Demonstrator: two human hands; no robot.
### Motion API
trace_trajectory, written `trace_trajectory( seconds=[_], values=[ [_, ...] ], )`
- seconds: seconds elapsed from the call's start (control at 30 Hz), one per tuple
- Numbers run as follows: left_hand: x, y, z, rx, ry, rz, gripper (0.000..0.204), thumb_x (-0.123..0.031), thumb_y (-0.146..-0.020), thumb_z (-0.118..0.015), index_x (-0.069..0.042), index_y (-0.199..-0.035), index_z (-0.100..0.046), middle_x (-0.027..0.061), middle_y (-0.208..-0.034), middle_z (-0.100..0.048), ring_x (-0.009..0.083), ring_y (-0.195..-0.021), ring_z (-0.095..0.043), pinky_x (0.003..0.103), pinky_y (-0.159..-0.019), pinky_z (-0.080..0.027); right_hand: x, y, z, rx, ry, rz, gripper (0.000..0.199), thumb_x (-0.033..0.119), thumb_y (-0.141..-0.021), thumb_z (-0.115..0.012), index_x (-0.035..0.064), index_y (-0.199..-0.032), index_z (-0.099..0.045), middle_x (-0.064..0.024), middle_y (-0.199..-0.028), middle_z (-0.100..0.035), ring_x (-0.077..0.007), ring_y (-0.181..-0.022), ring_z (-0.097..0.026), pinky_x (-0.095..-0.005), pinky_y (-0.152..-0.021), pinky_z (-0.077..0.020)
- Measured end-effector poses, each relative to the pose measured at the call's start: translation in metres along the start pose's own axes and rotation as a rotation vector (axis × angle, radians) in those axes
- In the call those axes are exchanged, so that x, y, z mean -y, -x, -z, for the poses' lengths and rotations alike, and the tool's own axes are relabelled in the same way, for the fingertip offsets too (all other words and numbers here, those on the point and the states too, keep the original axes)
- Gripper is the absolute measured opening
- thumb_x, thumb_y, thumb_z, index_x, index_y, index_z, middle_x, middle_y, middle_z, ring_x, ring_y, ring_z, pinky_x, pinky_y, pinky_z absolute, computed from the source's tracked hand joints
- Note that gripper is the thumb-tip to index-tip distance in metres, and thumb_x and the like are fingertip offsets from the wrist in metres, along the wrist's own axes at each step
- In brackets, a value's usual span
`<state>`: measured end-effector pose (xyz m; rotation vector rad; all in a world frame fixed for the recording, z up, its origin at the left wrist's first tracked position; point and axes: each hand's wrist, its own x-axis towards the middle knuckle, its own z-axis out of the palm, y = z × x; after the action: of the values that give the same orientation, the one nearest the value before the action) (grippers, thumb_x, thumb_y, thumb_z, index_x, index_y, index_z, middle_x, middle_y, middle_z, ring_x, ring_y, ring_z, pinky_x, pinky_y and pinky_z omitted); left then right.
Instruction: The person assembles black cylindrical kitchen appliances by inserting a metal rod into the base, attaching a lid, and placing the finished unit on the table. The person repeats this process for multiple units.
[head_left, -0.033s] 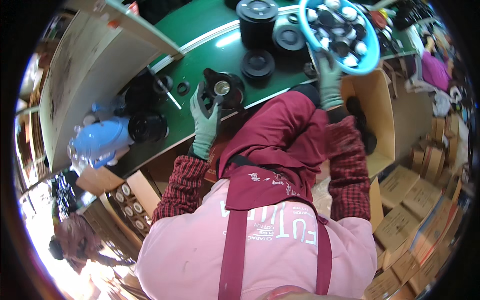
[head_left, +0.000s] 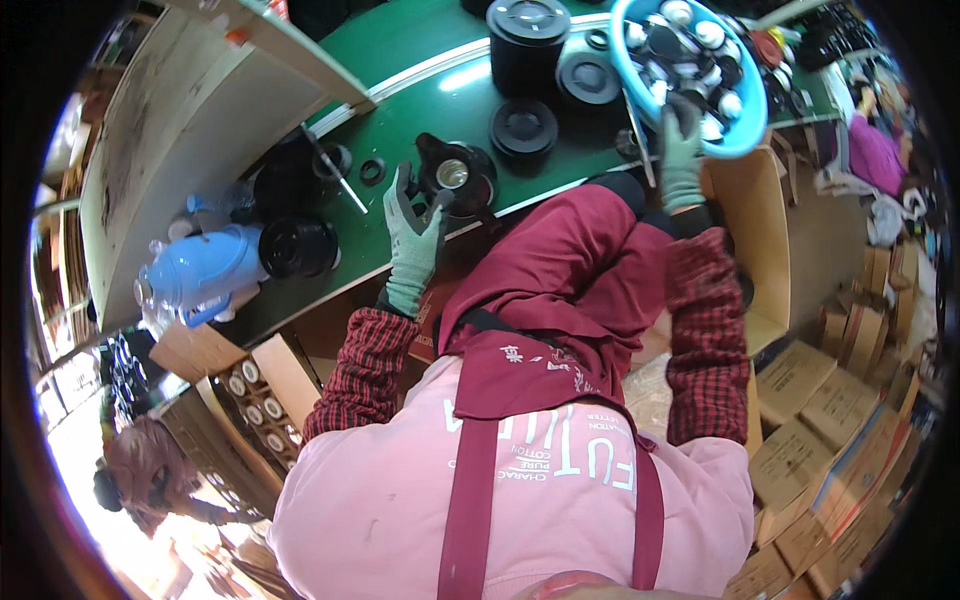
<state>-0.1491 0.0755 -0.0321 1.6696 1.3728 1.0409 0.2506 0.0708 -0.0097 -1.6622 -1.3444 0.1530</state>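
My left hand [head_left: 412, 235], in a pale green glove with dark fingers, curves round the left side of a black vacuum jug [head_left: 475, 195]. Its thumb lies against the jug. The jug stands upright near the table's front edge, its silvery mouth uncovered and its spout pointing away from me. My right hand [head_left: 682, 150], gloved alike, reaches over the near rim of a light-blue basin [head_left: 762, 100]. Its fingers stretch toward the black and white lid-like parts [head_left: 690, 60] heaped inside. Nothing shows in that hand, though its fingertips blend with the dark parts.
A tall black canister [head_left: 530, 50] and black round lids [head_left: 523, 128] stand beyond the jug. A black ring [head_left: 372, 172] and a thin rod [head_left: 340, 180] lie left of it. A blue jug [head_left: 205, 270] lies far left. Cardboard boxes [head_left: 800, 375] are stacked at right.
My right hand has moved from beside the basin's left rim to over its near rim. My left hand stays at the black jug. The whole view has shifted slightly.
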Motion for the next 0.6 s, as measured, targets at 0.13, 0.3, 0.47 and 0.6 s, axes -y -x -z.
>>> trace_trajectory(
  seconds=[0.13,0.3,0.47,0.6],
  values=[
    [-0.014,-0.002,0.016,0.009,-0.195,-0.203,0.077,-0.030,-0.082,-0.084,-0.012,-0.148,-0.049,0.0186,-0.150,-0.042,0.0365,-0.136,-0.044,0.047,-0.111,-0.038,-0.153,-0.062,0.029,0.179,0.313,-0.243,0.040,0.027,-0.094,-0.068,0.0035,-0.127,-0.065,-0.0141,-0.118,-0.070,-0.0240,-0.109,-0.064,-0.0374,-0.098,-0.0499],
    [-0.038,-0.015,0.024,0.176,-0.645,-0.327,0.071,-0.052,-0.076,-0.083,-0.027,-0.139,-0.059,0.0177,-0.159,-0.035,0.0432,-0.142,-0.035,0.056,-0.114,-0.029,-0.198,-0.086,0.004,0.640,0.267,-0.610,0.051,0.043,-0.092,-0.063,0.0117,-0.132,-0.066,-0.0159,-0.127,-0.068,-0.0327,-0.117,-0.065,-0.0397,-0.104,-0.0464],
    [-0.071,-0.037,0.027,0.285,-0.692,-0.573,0.068,-0.045,-0.074,-0.084,-0.026,-0.135,-0.060,0.0123,-0.155,-0.039,0.0436,-0.141,-0.035,0.058,-0.117,-0.028,-0.191,-0.094,-0.005,0.731,0.523,-0.533,0.058,0.046,-0.092,-0.063,0.0101,-0.138,-0.058,-0.0194,-0.130,-0.066,-0.0349,-0.119,-0.064,-0.0423,-0.103,-0.0479],
    [-0.051,-0.054,0.038,0.451,-0.797,-0.685,0.073,-0.042,-0.063,-0.089,-0.016,-0.124,-0.059,0.0111,-0.134,-0.049,0.0421,-0.134,-0.040,0.061,-0.114,-0.030,-0.155,-0.102,-0.030,0.686,0.609,-0.636,0.065,0.048,-0.092,-0.062,0.0088,-0.142,-0.052,-0.0222,-0.131,-0.065,-0.0367,-0.120,-0.064,-0.0443,-0.102,-0.0491]
  ],
)
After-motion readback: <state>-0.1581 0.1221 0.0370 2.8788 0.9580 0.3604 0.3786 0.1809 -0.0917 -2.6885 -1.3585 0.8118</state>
